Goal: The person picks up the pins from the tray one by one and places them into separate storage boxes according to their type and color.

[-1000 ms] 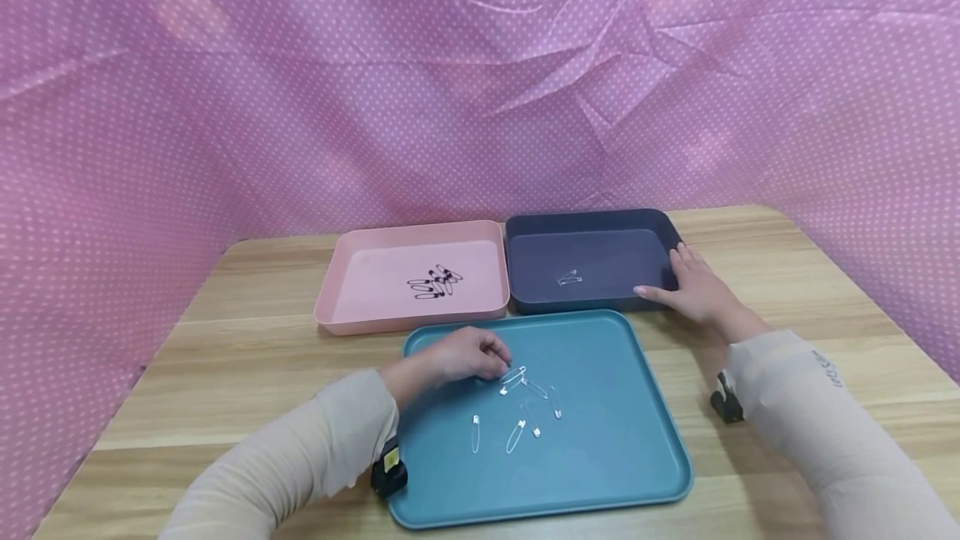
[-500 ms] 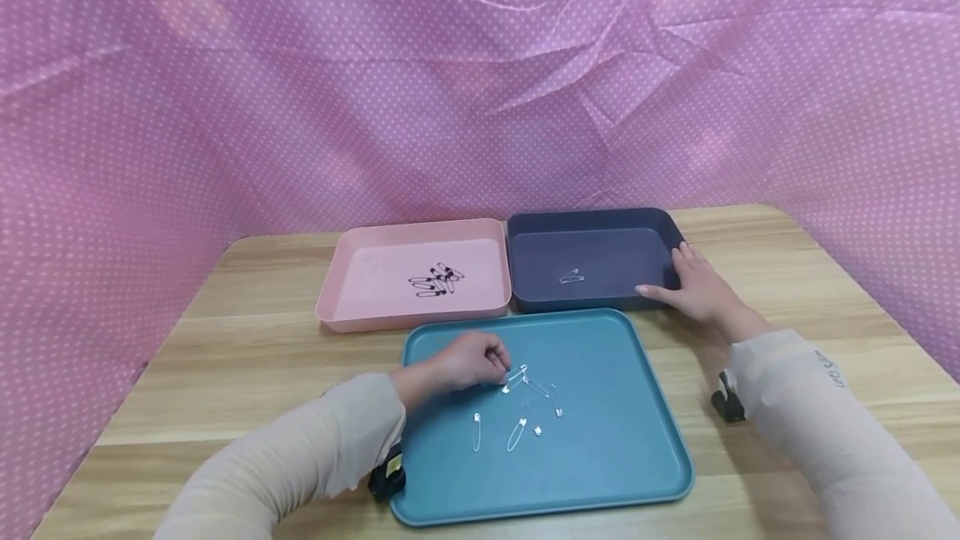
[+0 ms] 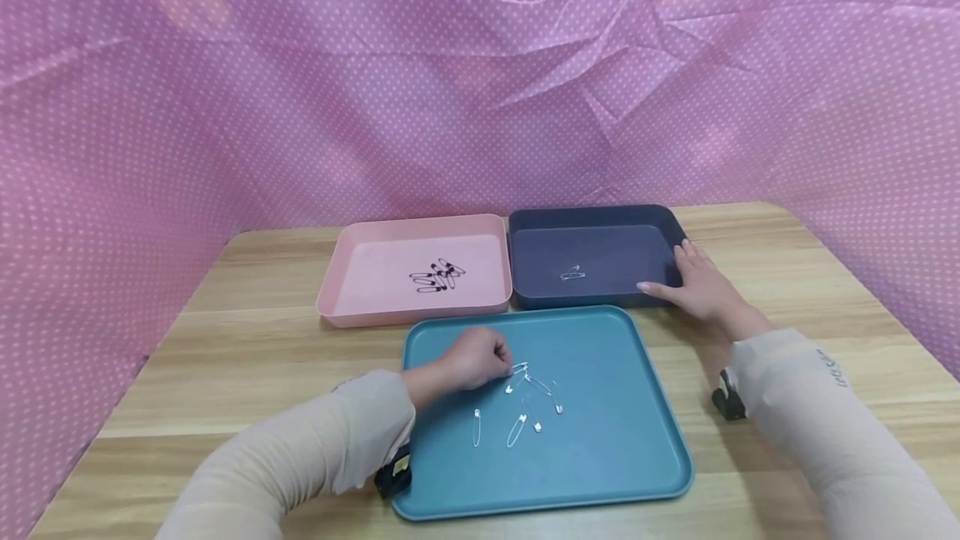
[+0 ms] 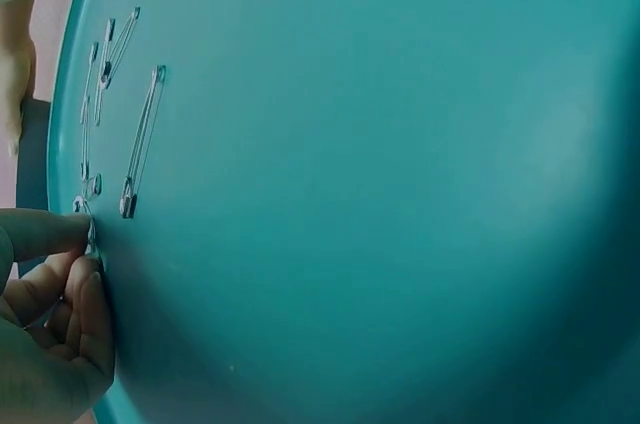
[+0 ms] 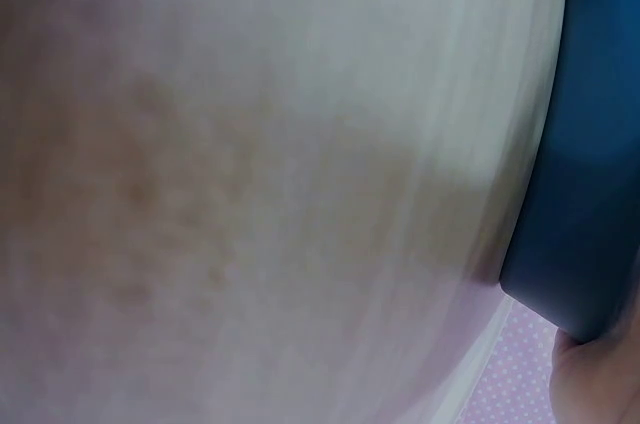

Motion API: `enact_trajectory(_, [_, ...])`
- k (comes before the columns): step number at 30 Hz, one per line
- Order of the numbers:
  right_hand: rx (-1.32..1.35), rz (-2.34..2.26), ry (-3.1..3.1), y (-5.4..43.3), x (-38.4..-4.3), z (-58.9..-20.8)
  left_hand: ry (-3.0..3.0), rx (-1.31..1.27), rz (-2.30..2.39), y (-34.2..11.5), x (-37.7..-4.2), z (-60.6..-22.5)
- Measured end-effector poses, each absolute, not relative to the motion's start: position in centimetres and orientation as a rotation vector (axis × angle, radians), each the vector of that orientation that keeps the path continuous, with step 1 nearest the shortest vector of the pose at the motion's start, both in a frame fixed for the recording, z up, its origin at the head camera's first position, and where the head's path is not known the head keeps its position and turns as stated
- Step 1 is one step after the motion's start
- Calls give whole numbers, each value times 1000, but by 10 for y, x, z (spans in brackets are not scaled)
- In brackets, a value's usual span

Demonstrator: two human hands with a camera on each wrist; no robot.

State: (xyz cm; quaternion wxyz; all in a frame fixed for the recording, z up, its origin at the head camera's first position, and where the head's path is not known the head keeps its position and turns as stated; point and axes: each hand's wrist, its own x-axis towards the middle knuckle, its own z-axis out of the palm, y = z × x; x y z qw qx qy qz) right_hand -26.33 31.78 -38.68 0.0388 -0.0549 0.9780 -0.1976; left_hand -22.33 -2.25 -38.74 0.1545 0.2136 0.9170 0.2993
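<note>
At the upper left of the teal tray (image 3: 600,457), my left hand (image 3: 477,358) pinches a silver safety pin (image 3: 519,368) between thumb and fingertips. The left wrist view shows the pinch up close, with the fingers (image 4: 92,319) covering part of that pin. Several other silver safety pins lie right beside it and lower on the tray, including one slanted pin (image 3: 516,431). My right hand (image 3: 705,292) rests on the right front corner of the dark blue tray (image 3: 615,244), its fingers spread along the wall. Little of that hand shows in the right wrist view.
A pink tray (image 3: 367,277) with several black safety pins (image 3: 429,289) stands behind the teal tray, left of the dark blue one. Silver safety pins (image 3: 573,276) lie inside the dark blue tray. Everything sits on a wooden table (image 3: 225,357) with pink dotted cloth (image 3: 375,107) around it.
My left hand has shifted slightly right, and its fingers have closed on a silver safety pin, whose angle has turned a little. My right hand keeps its place on the dark blue tray.
</note>
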Motion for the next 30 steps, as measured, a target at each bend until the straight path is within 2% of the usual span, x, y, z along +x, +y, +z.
enact_trajectory(13, [-186, -609, 3019, 320, -265, -392, 2477, 552, 1063, -23, -240, -375])
enact_trajectory(30, [-165, -569, 3019, 320, -265, -391, 2388, 414, 1323, 6, -273, -352])
